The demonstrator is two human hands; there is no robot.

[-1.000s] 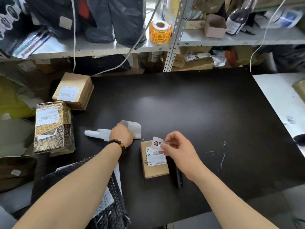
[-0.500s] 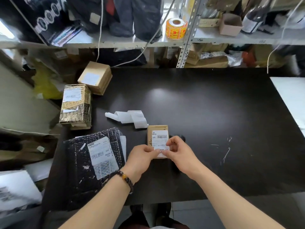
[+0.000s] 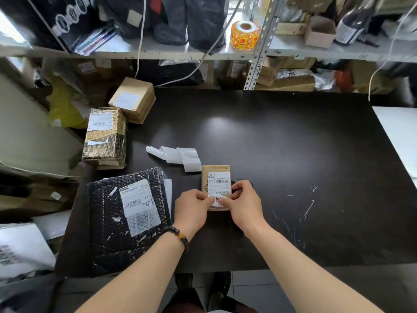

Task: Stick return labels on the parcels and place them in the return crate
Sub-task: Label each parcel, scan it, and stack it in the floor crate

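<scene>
The parcel (image 3: 215, 177) lies on the counter (image 3: 282, 154), long axis away from us; our left hand (image 3: 193, 205) and right hand (image 3: 244, 199) meet at its near end, curled fingers (image 3: 223, 201) pinching the label (image 3: 218, 199) down.

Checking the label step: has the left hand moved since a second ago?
Yes. The left hand left the paper strip for the small box just right of it.

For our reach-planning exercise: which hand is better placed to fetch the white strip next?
Probably left. The left hand grips the small box at its left side, and the white strip lies just beyond that corner; the right hand, on the box's right side, would have to cross over.
</scene>
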